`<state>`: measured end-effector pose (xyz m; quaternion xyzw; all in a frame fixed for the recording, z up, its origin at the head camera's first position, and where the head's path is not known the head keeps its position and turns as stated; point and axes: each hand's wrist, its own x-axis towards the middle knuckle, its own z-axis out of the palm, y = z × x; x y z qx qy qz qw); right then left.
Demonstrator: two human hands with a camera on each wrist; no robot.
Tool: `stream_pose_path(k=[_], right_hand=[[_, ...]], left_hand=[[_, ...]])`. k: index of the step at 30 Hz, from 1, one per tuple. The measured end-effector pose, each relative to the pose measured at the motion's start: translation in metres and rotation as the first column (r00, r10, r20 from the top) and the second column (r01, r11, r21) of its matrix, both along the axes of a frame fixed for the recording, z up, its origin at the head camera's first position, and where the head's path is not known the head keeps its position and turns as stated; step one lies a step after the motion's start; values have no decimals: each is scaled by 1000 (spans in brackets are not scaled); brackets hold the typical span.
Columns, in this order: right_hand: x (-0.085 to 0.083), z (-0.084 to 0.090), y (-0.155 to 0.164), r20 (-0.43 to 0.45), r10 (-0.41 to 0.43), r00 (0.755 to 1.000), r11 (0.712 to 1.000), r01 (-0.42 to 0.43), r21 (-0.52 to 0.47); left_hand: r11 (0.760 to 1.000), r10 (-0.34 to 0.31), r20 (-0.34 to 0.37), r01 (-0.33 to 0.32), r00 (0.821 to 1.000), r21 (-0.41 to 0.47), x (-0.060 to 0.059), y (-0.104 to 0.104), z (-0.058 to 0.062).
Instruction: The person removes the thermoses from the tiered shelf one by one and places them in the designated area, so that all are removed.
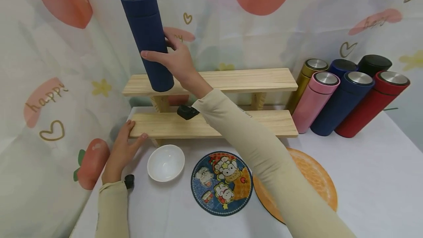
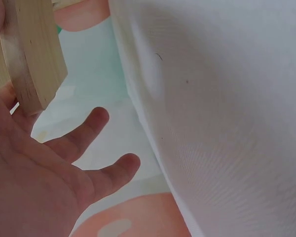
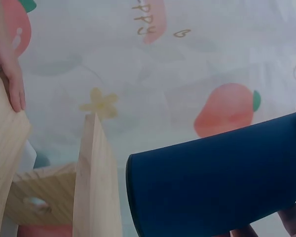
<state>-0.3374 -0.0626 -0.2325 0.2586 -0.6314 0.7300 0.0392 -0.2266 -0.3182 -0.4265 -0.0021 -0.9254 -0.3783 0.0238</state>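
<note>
At the lower left of the head view, the left hand [image 1: 121,150] rests with straight fingers on the left end of the lower shelf [image 1: 211,123] of a two-step wooden rack; the left wrist view shows the fingers [image 2: 84,133] spread beside the board's edge. Just right of that hand a white bowl [image 1: 165,162] sits on the table [image 1: 370,179], then a round blue mat with cartoon bears [image 1: 221,183] and an orange mat [image 1: 314,179] partly hidden under the right sleeve [image 1: 264,157]. In the upper left centre, the right hand [image 1: 176,60] is curled round a dark blue flask [image 1: 147,38], tilted slightly, its base at the left end of the upper shelf [image 1: 211,80]; whether it touches the board cannot be told. The right arm crosses in front of both shelves, covering their middle. At the far right, leaning flasks stand close together: gold [image 1: 307,80], pink [image 1: 315,100], navy [image 1: 342,102], red [image 1: 371,102], with two dark-capped ones behind.
</note>
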Motion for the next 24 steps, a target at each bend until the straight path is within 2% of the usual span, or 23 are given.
stream_pose_path(k=[8, 17, 24], right_hand=[[8, -3, 32, -54, -8, 999, 1000, 8, -3], [22, -5, 65, -6, -36, 999, 999, 36, -1], [33, -13, 90, 28, -51, 998, 999, 51, -16]], left_hand=[[1000, -3, -4, 3, 1000, -14, -2, 0, 1], [1000, -21, -29, 21, 999, 2, -1, -1, -2], [1000, -22, -40, 22, 999, -2, -3, -1, -3]])
